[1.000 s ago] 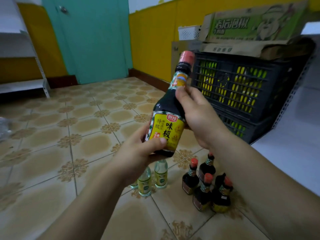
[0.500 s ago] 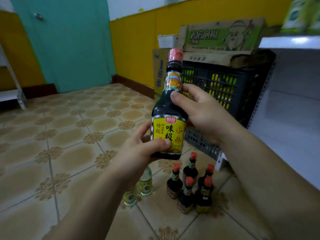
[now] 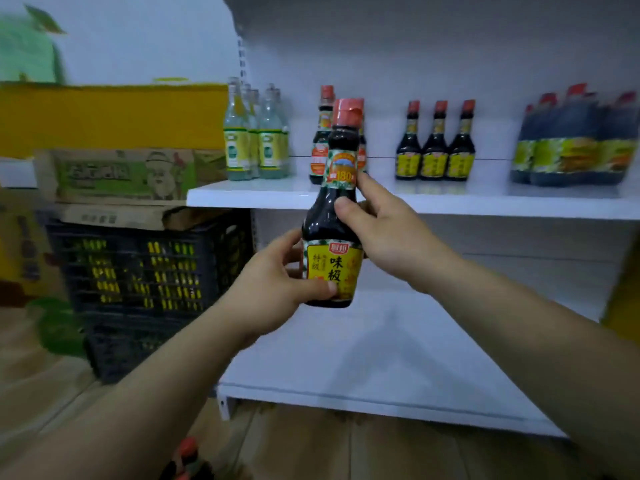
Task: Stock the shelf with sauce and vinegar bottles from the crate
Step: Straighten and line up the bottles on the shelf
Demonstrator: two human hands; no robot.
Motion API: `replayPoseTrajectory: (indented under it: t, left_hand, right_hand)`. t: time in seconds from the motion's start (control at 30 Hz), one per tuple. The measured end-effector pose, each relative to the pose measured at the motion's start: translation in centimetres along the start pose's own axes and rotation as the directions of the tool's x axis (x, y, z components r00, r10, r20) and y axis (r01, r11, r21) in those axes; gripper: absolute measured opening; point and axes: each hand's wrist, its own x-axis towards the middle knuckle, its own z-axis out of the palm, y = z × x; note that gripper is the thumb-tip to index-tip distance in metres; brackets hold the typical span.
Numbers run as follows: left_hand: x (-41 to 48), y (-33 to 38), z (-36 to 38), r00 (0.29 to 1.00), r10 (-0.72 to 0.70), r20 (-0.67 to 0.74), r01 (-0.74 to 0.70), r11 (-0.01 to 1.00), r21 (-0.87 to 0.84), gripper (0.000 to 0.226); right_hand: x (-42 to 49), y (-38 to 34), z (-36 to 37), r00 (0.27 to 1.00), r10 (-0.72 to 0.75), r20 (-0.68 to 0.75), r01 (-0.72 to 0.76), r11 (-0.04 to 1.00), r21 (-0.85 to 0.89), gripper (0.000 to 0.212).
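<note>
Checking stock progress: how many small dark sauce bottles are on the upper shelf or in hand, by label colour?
Yellow-label bottles on the upper shelf: 3
Held bottle, yellow label, in left hand and right hand: 1
Red-label bottles on the shelf, one half hidden: 2
Total: 6

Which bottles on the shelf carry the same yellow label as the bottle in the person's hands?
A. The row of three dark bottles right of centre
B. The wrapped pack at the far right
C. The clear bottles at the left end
A: the three dark bottles have red caps and yellow labels like the held soy sauce bottle.
</note>
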Motion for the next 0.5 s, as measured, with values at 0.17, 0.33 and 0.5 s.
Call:
replayPoseTrajectory:
  t: [0.17, 0.33, 0.5]
  left_hand:
    - [8.8, 1.1, 8.3, 0.993, 0.088, 0.081, -0.090, 0.996, 0.029, 0.059]
    - [17.6, 2.7, 13.4, 0.976, 0.144, 0.165, -0.149, 0.989, 0.019, 0.066]
    - [25.5, 2.2, 13.8, 0.971, 0.066, 0.228, -0.157, 0.900, 0.408, 0.087]
  right_hand:
    - [1.2, 2.0, -10.2, 0.993, 0.054, -0.101, -0.067, 0.989, -0.134, 0.060]
    - [5.9, 4.1, -17.9, 0.970, 0.016, -0.242, -0.049, 0.990, -0.131, 0.058]
    - [10.8, 7.3, -22.8, 0.946, 0.042, -0.320, -0.081, 0.991, -0.111, 0.056]
